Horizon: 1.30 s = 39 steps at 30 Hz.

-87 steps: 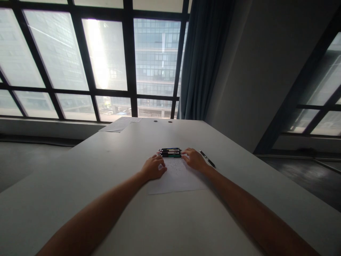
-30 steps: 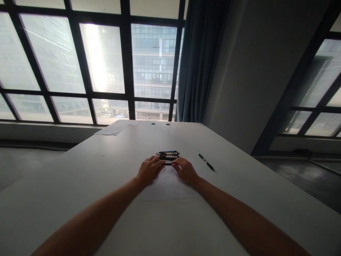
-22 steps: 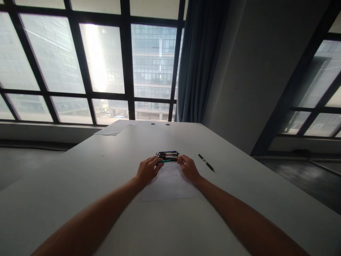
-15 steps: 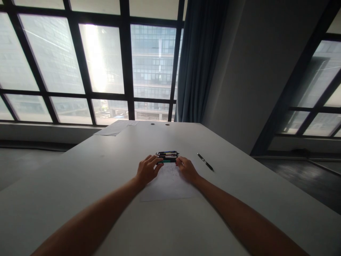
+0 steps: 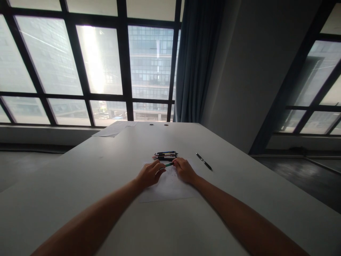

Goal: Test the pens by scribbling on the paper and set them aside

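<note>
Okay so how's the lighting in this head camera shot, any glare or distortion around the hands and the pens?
Head view: strong backlight, the window blown out with glare. Both hands, left hand and right hand, read as dim silhouettes holding the green pen over the paper. The pen row is small and murky. Wide-angle lens bends the window frames and stretches the forearms.
</note>
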Each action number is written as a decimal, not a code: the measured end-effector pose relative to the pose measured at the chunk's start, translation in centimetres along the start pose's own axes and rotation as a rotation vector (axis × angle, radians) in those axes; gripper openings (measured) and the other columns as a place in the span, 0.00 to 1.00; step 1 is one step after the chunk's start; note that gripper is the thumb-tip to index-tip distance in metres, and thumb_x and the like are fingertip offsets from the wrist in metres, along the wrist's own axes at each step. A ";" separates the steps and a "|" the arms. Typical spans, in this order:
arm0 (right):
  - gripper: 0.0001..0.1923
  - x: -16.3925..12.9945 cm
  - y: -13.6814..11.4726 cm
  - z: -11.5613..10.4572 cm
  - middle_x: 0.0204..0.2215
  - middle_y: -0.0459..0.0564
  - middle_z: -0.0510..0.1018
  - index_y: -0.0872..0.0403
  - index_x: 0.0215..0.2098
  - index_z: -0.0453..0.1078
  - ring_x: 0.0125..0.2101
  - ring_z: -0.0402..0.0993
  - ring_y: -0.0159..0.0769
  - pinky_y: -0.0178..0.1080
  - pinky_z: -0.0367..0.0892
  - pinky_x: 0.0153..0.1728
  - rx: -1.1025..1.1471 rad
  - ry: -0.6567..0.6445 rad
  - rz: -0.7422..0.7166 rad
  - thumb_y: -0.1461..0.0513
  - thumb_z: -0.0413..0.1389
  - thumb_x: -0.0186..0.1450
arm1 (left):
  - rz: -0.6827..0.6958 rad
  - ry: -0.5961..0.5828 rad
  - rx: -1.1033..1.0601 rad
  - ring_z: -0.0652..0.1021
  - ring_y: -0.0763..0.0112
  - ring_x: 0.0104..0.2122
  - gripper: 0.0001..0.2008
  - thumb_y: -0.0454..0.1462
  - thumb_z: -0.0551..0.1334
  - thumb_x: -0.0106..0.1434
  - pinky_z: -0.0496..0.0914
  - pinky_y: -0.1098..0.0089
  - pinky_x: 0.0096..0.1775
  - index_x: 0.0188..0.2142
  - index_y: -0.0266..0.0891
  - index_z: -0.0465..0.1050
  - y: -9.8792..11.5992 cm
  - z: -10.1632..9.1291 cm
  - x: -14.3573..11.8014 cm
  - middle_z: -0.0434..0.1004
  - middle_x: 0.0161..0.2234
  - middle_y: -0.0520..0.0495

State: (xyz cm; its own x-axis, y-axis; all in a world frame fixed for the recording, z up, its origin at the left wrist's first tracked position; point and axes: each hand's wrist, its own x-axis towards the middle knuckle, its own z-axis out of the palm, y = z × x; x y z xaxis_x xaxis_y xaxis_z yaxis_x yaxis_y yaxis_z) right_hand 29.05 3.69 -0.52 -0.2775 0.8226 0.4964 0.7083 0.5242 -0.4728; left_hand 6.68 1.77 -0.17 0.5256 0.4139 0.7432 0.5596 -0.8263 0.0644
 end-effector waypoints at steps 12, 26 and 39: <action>0.18 -0.1 -0.2 -0.4 0.26 0.48 0.73 0.52 0.26 0.63 0.29 0.68 0.35 0.36 0.60 0.34 0.021 0.106 -0.005 0.58 0.41 0.71 | -0.366 0.021 -0.076 0.71 0.75 0.19 0.11 0.44 0.58 0.66 0.64 0.76 0.26 0.41 0.40 0.68 -0.6 0.0 0.2 0.70 0.21 0.55; 0.20 -0.4 -0.5 -0.6 0.27 0.48 0.74 0.53 0.27 0.65 0.30 0.68 0.35 0.38 0.60 0.37 0.027 0.096 -0.098 0.55 0.41 0.72 | -0.639 0.158 -0.315 0.56 0.79 0.17 0.19 0.52 0.64 0.56 0.53 0.75 0.24 0.28 0.37 0.72 -1.8 0.4 0.5 0.52 0.15 0.61; 0.16 -0.8 -2.8 -0.7 0.27 0.51 0.76 0.55 0.28 0.68 0.30 0.68 0.37 0.41 0.57 0.38 -0.260 0.000 -0.512 0.55 0.50 0.70 | -1.011 0.140 -1.068 0.50 0.83 0.13 0.31 0.63 0.65 0.44 0.43 0.76 0.17 0.29 0.36 0.70 -3.4 0.1 1.1 0.47 0.12 0.64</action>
State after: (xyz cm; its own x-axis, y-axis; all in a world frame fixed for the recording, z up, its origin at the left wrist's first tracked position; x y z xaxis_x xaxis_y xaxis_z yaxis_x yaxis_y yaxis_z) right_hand 27.78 1.40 0.90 -0.6272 0.4783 0.6146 0.6199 0.7844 0.0222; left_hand 5.44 5.05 0.34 0.1088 0.9844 0.1381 -0.1169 -0.1253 0.9852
